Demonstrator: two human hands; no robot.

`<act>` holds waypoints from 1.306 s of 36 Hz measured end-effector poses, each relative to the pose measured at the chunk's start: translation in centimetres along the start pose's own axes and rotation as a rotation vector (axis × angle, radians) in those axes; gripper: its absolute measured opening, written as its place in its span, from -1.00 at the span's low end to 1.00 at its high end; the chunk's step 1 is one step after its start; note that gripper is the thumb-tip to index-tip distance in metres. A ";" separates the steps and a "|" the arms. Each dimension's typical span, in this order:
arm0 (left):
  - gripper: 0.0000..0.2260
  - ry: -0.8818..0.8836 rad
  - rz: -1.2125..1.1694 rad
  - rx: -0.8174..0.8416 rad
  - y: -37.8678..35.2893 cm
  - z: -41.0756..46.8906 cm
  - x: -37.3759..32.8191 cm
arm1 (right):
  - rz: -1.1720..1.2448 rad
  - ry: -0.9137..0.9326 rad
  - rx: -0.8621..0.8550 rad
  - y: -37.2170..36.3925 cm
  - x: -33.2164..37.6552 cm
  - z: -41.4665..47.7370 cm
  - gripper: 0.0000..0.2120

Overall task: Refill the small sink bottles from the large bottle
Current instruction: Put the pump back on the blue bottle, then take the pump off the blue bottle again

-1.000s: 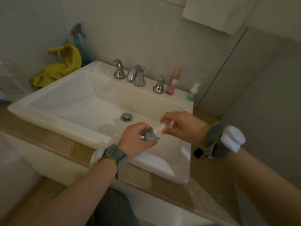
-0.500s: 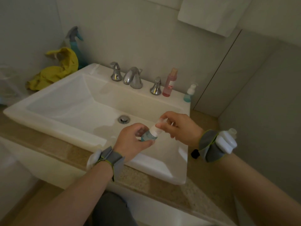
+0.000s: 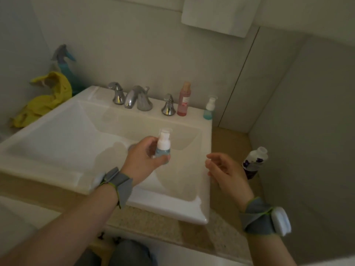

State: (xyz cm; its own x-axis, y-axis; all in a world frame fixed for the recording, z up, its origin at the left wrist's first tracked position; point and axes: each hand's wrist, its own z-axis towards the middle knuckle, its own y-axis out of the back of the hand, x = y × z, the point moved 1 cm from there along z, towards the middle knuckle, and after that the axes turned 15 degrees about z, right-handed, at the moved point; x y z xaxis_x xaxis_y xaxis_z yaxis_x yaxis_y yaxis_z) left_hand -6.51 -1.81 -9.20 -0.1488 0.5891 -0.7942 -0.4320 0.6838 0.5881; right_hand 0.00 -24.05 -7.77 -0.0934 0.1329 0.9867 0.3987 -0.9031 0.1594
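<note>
Dim beige walls close round a white sink (image 3: pixel 48 170) set on a speckled stone counter (image 3: pixel 153 223), and over its basin we work with both hands. Our left hand (image 3: pixel 141 160) has its fingers curled round the lower part of a small bottle (image 3: pixel 163 144), thumb across the front. The bottle stands nearly upright, with blue liquid low in it, a white pump top and a clear cap over that. Our right hand (image 3: pixel 224 169) hovers apart from it above the sink's right rim, fingers loosely bent and a little spread, holding nothing. Just beyond that hand, on the counter by the right wall, stands the large bottle (image 3: pixel 254 162), white with a dark purple flowered label and an uncapped neck. Grey wristbands carrying white units wrap both our wrists, the left (image 3: pixel 117 186) and the right (image 3: pixel 265 215). Farther back, on the sink's rear ledge, sits a chrome faucet (image 3: pixel 137 100) with a handle on each side. To the right of it stand a tall pink bottle (image 3: pixel 184 99) and a second small blue bottle (image 3: pixel 209 108) at the corner. At far left a yellow cloth (image 3: pixel 48 98) lies bunched against a teal spray bottle (image 3: pixel 64 60).
</note>
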 end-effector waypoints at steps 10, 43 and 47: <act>-0.73 -0.035 0.199 -0.080 -2.5 7.8 -3.6 | 0.184 -0.023 -0.129 2.4 -0.2 -0.5 -0.87; -0.59 -0.007 0.386 -0.135 -9.3 18.4 -4.6 | 0.150 -0.031 -0.135 4.6 -0.8 1.0 -0.82; -0.57 0.038 0.368 -0.141 -8.8 17.3 -4.3 | 0.169 -0.031 -0.140 4.6 -0.8 0.9 -0.83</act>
State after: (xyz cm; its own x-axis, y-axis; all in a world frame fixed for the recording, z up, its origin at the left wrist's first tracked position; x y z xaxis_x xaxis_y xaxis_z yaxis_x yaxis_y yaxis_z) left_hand 13.33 -2.91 -8.34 -0.3486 0.7655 -0.5409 -0.4610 0.3624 0.8100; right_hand 2.78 -27.95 -7.81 -0.0071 -0.0146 0.9999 0.2754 -0.9613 -0.0121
